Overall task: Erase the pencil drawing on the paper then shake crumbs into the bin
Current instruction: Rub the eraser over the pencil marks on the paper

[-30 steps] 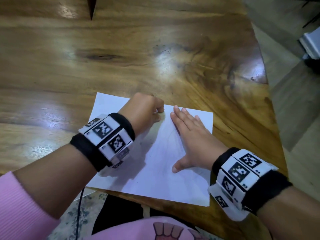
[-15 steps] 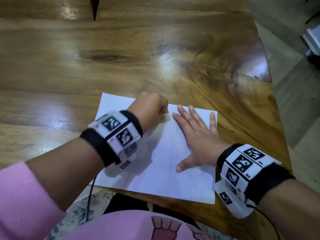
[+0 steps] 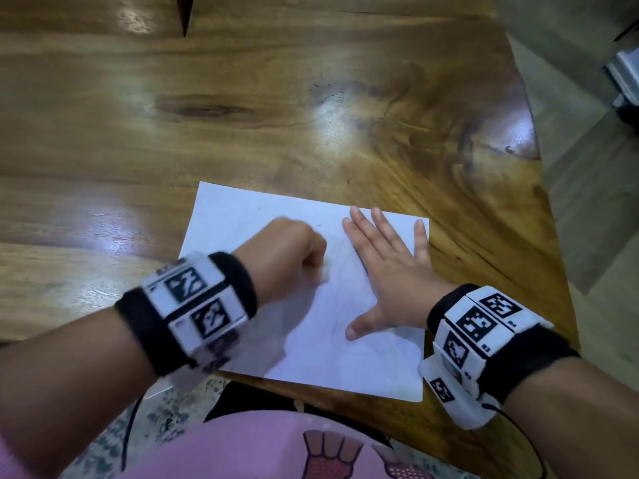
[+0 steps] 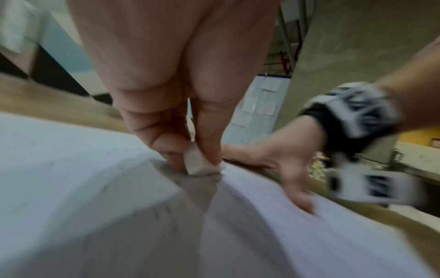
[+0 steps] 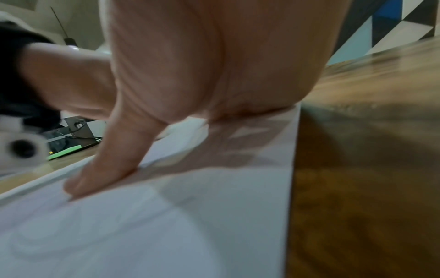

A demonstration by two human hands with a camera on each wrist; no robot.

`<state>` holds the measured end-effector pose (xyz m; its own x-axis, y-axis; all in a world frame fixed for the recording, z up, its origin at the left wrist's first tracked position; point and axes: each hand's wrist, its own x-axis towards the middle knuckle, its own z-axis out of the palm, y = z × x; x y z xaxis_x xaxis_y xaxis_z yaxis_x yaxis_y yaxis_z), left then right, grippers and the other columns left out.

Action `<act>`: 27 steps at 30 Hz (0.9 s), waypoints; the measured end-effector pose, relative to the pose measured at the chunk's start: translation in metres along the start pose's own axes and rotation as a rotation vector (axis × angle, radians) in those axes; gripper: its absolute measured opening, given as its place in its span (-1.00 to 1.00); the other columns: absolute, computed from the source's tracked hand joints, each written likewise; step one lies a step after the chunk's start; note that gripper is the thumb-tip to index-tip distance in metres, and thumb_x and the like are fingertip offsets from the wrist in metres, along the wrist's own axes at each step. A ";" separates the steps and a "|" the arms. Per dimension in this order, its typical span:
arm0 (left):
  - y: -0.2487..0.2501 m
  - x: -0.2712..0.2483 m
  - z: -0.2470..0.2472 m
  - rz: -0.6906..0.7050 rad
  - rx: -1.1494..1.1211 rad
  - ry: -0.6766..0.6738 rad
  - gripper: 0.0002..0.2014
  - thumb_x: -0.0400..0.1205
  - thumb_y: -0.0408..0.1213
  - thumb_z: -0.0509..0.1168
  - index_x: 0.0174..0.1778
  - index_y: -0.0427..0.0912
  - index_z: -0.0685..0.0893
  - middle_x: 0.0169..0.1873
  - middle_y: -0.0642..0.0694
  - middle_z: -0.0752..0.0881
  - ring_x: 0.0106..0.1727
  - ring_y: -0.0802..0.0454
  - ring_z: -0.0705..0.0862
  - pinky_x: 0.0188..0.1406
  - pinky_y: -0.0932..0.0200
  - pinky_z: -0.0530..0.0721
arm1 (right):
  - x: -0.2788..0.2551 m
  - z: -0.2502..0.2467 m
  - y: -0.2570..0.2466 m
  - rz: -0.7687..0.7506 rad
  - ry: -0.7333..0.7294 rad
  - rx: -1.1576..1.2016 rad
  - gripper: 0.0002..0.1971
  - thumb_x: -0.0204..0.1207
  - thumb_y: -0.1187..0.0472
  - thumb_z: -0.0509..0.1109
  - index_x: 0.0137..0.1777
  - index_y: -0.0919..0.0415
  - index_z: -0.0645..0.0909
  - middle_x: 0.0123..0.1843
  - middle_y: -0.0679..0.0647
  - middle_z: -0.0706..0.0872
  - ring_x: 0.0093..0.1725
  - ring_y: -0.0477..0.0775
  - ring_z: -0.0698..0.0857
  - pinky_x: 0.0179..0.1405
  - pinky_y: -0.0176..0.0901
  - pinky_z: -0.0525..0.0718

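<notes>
A white sheet of paper [image 3: 242,219] with faint pencil lines lies at the near edge of the wooden table [image 3: 276,115]. My left hand [image 3: 287,250] pinches a small white eraser [image 4: 199,163] between thumb and fingers, its lower end pressed on the paper [image 4: 71,169]. The eraser is hidden behind the fist in the head view. My right hand [image 3: 383,271] lies flat on the sheet's right half with fingers spread, holding it down. In the right wrist view the thumb and palm [image 5: 190,75] press on the paper [image 5: 190,225]. No bin is in view.
The table's right edge [image 3: 539,202] runs close beside the paper, with floor [image 3: 587,236] beyond it. The paper's near edge sits at the table's front edge, above my lap in pink clothing [image 3: 259,451]. Bare wood stretches to the left and far side.
My left hand with the eraser has slid back toward me and leftward across the paper, and is motion-blurred. The right hand stays flat on the sheet, fingers now spread wider.
</notes>
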<state>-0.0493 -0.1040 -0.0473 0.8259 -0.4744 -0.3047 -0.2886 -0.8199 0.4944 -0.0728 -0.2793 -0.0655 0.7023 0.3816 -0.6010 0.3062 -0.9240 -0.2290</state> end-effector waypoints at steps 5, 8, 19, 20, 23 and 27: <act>-0.002 0.009 -0.002 0.013 0.017 0.003 -0.96 0.40 -0.38 0.37 -0.28 -0.21 0.71 -0.33 -0.07 0.65 -0.25 0.02 0.48 -0.37 0.28 0.20 | -0.005 0.000 -0.002 -0.012 0.056 0.018 0.40 0.09 -0.42 0.48 0.58 0.06 -0.52 0.53 -0.14 -0.64 0.50 -0.09 -0.62 0.49 0.15 -0.52; 0.000 0.014 -0.001 -0.016 0.042 0.024 -0.95 0.43 -0.37 0.36 -0.33 -0.16 0.64 -0.35 -0.04 0.57 -0.23 -0.01 0.46 -0.40 0.22 0.20 | -0.016 0.000 -0.001 -0.017 0.122 0.102 0.27 0.23 -0.29 0.51 0.64 0.13 -0.34 0.65 -0.12 -0.41 0.61 -0.13 -0.35 0.52 -0.28 -0.31; 0.009 0.050 -0.018 -0.035 -0.012 0.153 -0.95 0.43 -0.37 0.38 -0.29 -0.29 0.67 -0.49 -0.01 0.51 -0.26 -0.03 0.49 -0.46 0.17 0.28 | -0.021 0.003 0.003 -0.047 0.126 0.146 0.27 0.20 -0.24 0.55 0.65 0.10 -0.28 0.65 -0.17 -0.35 0.60 -0.18 -0.31 0.47 -0.39 -0.28; 0.006 0.041 -0.012 0.013 -0.036 0.136 -0.92 0.42 -0.35 0.38 -0.35 -0.29 0.66 -0.49 -0.05 0.54 -0.30 -0.05 0.49 -0.47 0.18 0.25 | -0.020 0.003 0.003 -0.043 0.128 0.160 0.26 0.19 -0.23 0.57 0.65 0.09 -0.26 0.65 -0.18 -0.34 0.60 -0.19 -0.30 0.46 -0.40 -0.28; -0.006 0.006 0.004 0.132 -0.022 -0.019 -0.85 0.39 -0.27 0.42 -0.45 -0.22 0.63 -0.46 -0.06 0.59 -0.37 -0.04 0.48 -0.48 0.31 0.28 | -0.019 0.004 0.004 -0.048 0.131 0.181 0.26 0.18 -0.20 0.59 0.65 0.08 -0.24 0.65 -0.18 -0.34 0.60 -0.19 -0.32 0.48 -0.38 -0.29; -0.004 0.026 -0.003 0.087 0.001 0.018 -0.95 0.40 -0.36 0.42 -0.33 -0.24 0.68 -0.37 -0.11 0.65 -0.31 0.01 0.48 -0.43 0.30 0.26 | -0.018 0.006 0.005 -0.057 0.117 0.163 0.26 0.21 -0.23 0.56 0.64 0.08 -0.29 0.64 -0.16 -0.40 0.59 -0.18 -0.38 0.48 -0.35 -0.34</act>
<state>-0.0254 -0.1121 -0.0542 0.8062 -0.5379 -0.2464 -0.3599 -0.7764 0.5173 -0.0878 -0.2913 -0.0603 0.7595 0.4243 -0.4930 0.2455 -0.8889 -0.3868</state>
